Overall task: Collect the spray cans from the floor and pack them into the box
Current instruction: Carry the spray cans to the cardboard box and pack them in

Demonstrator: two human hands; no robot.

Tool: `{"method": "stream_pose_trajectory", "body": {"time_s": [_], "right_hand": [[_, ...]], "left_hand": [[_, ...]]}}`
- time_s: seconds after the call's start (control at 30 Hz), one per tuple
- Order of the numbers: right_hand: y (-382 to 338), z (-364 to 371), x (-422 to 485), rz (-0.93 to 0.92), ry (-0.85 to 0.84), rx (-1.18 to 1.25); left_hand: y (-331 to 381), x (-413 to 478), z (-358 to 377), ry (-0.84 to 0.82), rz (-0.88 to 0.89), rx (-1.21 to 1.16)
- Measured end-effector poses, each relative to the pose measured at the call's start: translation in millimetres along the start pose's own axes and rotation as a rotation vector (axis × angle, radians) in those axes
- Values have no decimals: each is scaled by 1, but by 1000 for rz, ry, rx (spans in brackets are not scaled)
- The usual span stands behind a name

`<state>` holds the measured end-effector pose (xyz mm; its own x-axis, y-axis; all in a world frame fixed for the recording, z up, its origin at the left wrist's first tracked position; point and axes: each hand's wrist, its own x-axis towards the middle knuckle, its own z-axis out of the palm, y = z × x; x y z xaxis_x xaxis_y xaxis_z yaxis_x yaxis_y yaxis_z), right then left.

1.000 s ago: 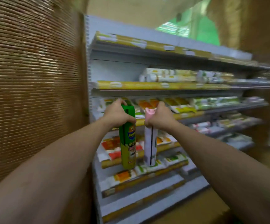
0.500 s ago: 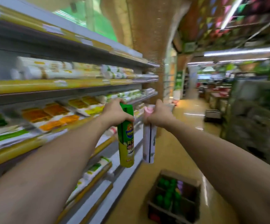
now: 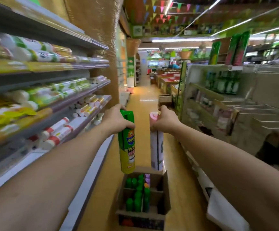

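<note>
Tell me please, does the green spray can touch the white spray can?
Apart. In the head view a strip of yellow floor shows between the green spray can and the white spray can.

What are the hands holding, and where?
The left hand grips the green spray can near its top; the right hand grips the white spray can near its top.

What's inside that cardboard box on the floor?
The cardboard box holds upright green-capped cans and a few purple-capped cans at the far end, separated by cardboard dividers. Only their tops show; the can bodies and the box's bottom are hidden.
</note>
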<state>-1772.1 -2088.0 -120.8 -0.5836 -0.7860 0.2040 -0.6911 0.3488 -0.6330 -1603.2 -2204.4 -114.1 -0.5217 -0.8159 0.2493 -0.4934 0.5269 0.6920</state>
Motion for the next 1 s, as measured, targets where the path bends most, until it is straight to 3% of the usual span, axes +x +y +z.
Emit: {"method": "stream_pose_trajectory", "body": {"time_s": [0.3,0.47,0.87,1.0], "right_hand": [[82,59,119,65,-159,-65],[120,105,175,128,-220,20],[240,296,343,390,-383,-49],[302,363,373,486,-343,-83]], "left_hand": [[-44,100,101,-40,-98,21],[-86,151,142,-74,-185,61],[-287,322,278,-320,-328,95],[-356,351,333,-403,-360,155]]}}
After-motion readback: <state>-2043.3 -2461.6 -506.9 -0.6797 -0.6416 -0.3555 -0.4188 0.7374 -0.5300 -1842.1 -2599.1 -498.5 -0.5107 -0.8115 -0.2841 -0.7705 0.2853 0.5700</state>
